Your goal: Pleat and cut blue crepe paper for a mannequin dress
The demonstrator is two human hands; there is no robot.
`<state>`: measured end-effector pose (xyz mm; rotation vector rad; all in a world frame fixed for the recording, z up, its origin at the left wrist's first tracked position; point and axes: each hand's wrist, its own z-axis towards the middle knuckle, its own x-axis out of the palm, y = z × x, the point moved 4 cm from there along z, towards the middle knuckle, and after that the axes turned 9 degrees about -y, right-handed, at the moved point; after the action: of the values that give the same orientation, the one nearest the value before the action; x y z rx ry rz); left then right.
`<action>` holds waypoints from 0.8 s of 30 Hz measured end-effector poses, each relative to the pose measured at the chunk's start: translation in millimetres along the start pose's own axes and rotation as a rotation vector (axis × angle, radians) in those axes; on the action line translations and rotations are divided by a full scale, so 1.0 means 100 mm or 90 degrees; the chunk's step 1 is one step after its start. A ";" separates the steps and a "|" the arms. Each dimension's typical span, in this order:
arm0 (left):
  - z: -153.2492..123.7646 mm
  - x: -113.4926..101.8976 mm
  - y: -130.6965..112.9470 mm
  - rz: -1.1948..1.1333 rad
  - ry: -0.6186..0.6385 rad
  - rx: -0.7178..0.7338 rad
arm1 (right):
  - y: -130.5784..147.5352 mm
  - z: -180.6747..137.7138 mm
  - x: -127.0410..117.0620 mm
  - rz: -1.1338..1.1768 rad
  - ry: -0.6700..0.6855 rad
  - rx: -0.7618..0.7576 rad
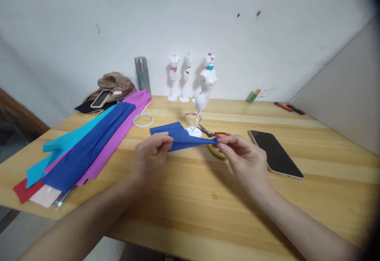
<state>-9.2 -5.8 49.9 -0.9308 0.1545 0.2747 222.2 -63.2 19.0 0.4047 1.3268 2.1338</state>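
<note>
A small piece of dark blue crepe paper [178, 134] is stretched between both hands just above the wooden table [190, 197]. My left hand [151, 154] pinches its left end with thumb and fingers closed. My right hand [243, 156] pinches its narrow right tip. Just behind the paper stands a white mini mannequin [204, 90] on a round base. Scissors with red handles [215, 134] and a yellow tape ring [215, 152] lie partly hidden behind the paper and my right hand.
Long sheets of cyan, blue, magenta, red and white paper [83, 146] lie at the left. A white tape roll [143, 120], a black phone [276, 154], three small mannequins [184, 75], a steel flask [142, 75], a brown cloth with a phone [111, 86] also sit here.
</note>
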 end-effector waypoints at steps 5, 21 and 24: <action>-0.01 0.07 0.12 -0.158 0.001 -0.254 | -0.03 0.01 0.04 0.088 0.022 0.076; -0.01 0.08 0.05 -0.267 -0.003 -0.375 | -0.15 0.02 -0.02 0.100 -0.051 0.054; -0.01 0.08 0.05 -0.253 -0.001 -0.371 | -0.16 0.02 -0.02 0.105 -0.056 0.066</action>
<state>-3.0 -2.5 43.9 -1.5112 -0.1221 -0.0582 230.1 -58.0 6.3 0.6638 1.4006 2.1575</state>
